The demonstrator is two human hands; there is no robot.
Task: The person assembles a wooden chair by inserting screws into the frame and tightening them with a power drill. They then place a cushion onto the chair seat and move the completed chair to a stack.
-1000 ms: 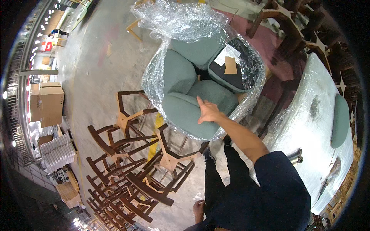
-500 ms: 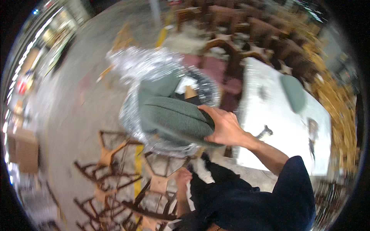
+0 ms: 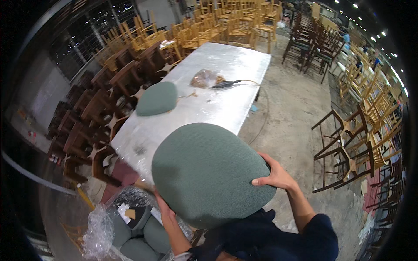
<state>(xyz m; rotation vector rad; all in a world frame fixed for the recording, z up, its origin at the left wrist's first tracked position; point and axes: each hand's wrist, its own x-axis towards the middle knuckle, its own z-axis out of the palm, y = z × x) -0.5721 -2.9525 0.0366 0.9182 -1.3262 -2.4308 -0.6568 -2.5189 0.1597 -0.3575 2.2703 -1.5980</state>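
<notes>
A rounded green fabric chair seat cushion is held up in front of me, its smooth padded face upward. My right hand grips its right edge, thumb on top and fingers mostly hidden beneath. At the lower left edge, my left hand supports the same cushion, its fingertips partly hidden. Beyond it stands a table covered in clear plastic film. Another green cushion lies on the table's left side. To my lower left, a plastic-lined container holds several more green cushions and some paper.
On the table are a clear bag of small parts and a dark tool. Brown chair frames crowd the left. Light wooden chairs fill the back; upturned dark frames stand at right on the concrete floor.
The cushion has come out of the plastic-lined container and is now before me. My left hand has joined my right on it. My view has swung right, toward the table.
</notes>
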